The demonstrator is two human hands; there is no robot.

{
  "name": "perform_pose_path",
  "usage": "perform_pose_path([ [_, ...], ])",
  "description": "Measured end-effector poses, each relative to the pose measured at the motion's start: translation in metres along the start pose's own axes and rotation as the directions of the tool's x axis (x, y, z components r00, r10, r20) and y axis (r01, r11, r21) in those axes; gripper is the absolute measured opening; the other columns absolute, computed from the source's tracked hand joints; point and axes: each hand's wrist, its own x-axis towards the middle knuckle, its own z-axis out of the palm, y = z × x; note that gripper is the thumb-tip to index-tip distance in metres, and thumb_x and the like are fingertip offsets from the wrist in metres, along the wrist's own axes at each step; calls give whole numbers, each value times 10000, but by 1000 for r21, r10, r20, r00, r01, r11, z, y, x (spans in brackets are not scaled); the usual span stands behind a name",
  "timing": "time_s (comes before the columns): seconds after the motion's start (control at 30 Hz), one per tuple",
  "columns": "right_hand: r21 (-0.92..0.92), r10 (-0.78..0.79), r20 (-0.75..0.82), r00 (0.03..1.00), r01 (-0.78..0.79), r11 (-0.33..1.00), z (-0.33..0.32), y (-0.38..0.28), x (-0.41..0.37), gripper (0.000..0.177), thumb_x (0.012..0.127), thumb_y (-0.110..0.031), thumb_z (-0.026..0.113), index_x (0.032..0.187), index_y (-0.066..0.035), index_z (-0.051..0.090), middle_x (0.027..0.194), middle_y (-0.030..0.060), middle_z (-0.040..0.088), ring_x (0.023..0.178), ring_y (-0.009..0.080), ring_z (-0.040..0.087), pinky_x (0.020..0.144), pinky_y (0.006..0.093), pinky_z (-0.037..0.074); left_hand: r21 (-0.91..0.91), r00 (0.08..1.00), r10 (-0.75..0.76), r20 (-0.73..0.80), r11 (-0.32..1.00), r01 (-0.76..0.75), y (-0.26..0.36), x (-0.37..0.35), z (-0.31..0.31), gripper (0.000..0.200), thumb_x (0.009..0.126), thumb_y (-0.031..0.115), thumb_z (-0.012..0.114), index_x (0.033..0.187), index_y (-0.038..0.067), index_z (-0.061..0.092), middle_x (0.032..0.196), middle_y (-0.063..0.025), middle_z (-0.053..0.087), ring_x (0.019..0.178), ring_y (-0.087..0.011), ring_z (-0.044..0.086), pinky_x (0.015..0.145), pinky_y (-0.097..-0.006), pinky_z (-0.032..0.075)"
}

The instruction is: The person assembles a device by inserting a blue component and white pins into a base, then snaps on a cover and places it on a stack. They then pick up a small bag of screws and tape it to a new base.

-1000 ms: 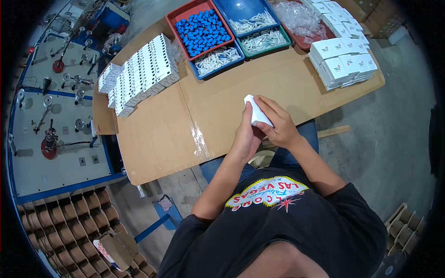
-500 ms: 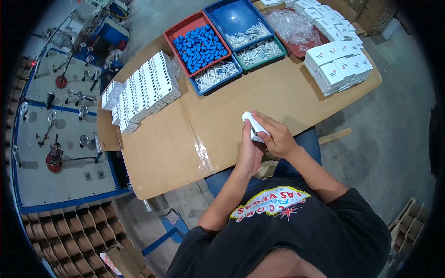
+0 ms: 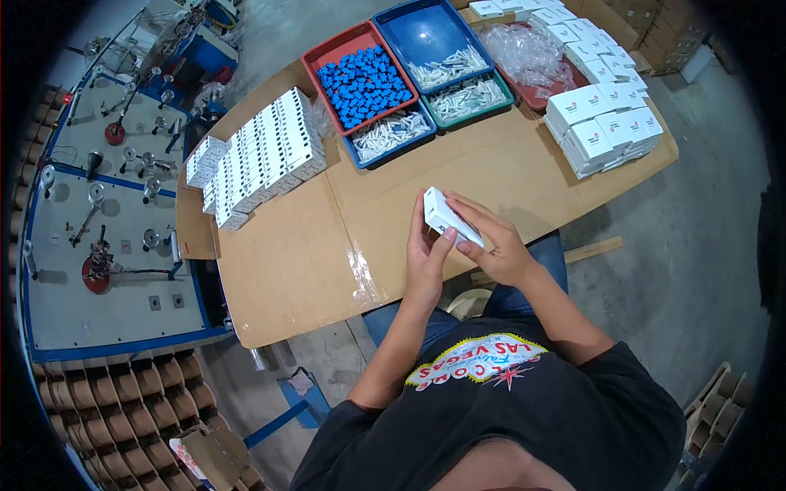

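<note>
The left hand (image 3: 423, 260) and right hand (image 3: 501, 250), both partly curled, have the box (image 3: 446, 216) between them near the counter (image 3: 286, 270) edge, where light, even pressure should keep it square!

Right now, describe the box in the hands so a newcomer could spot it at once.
Find the cardboard-covered table and look to its near edge. There, between the left hand and right hand, is a tilted white box. Unlike the stacked white boxes, it alone is held.
</note>
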Motion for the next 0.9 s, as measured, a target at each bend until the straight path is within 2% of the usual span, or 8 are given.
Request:
perform_pose_path([
  [0.03, 2, 0, 3, 1000, 0, 1000, 0, -1, 0, 617, 1010, -368, 616, 1484, 4, 484, 1538, 231, 466, 1453, 380, 425, 1173, 436, 356, 0, 1000, 0, -4, 1000, 0, 1, 0, -2, 758, 976, 193, 669, 1593, 20, 265, 1462, -142, 470, 1316, -219, 487, 1093, -348, 405],
  [0.1, -44, -77, -15, 997, 76, 996, 0, -4, 0, 534, 1012, -232, 612, 1469, 17, 490, 1524, 224, 482, 1438, 383, 442, 1169, 436, 371, 105, 998, -22, 57, 994, 16, 4, 1, -4, 815, 955, 185, 726, 1580, -31, 250, 1470, -149, 471, 1308, -218, 503, 1090, -350, 416],
  [0.2, -118, -164, -54, 985, 157, 981, 3, -4, -1, 495, 1040, -221, 562, 1465, 23, 491, 1514, 225, 493, 1433, 382, 449, 1168, 429, 375, 54, 997, 36, 71, 998, -40, 10, -2, 2, 847, 932, 171, 767, 1567, -55, 255, 1461, -153, 484, 1296, -219, 520, 1090, -355, 426],
  [0.4, -39, -129, -94, 987, 126, 991, 9, -5, -4, 473, 1079, -252, 485, 1449, 41, 500, 1476, 232, 532, 1395, 391, 495, 1146, 428, 401, 57, 997, 60, 58, 996, -63, 9, -6, 3, 858, 910, 126, 784, 1564, -53, 258, 1441, -157, 499, 1296, -223, 525, 1087, -367, 439],
  [0.7, 25, -115, -190, 975, 122, 992, 18, -2, -10, 459, 1091, -248, 450, 1434, 49, 522, 1454, 234, 556, 1368, 366, 534, 1124, 411, 423, 44, 996, 46, 74, 998, -50, 10, -8, 5, 885, 901, 105, 789, 1573, -46, 234, 1433, -155, 504, 1290, -221, 529, 1091, -357, 437],
  [0.83, 67, -85, -171, 982, 98, 993, 17, -5, -10, 447, 1090, -230, 446, 1433, 46, 525, 1469, 234, 542, 1398, 357, 502, 1147, 415, 395, 47, 997, 38, 62, 998, -41, 8, -9, 4, 886, 904, 87, 780, 1576, -49, 219, 1439, -158, 498, 1300, -220, 523, 1094, -358, 436],
  [0.9, 151, -67, -144, 987, 89, 985, 16, -4, -7, 446, 1075, -223, 474, 1434, 35, 532, 1501, 228, 511, 1420, 342, 476, 1165, 416, 367, 50, 998, 56, 35, 997, -58, 6, -9, 6, 903, 883, 67, 783, 1579, -40, 218, 1484, -170, 456, 1350, -238, 487, 1127, -385, 409],
])
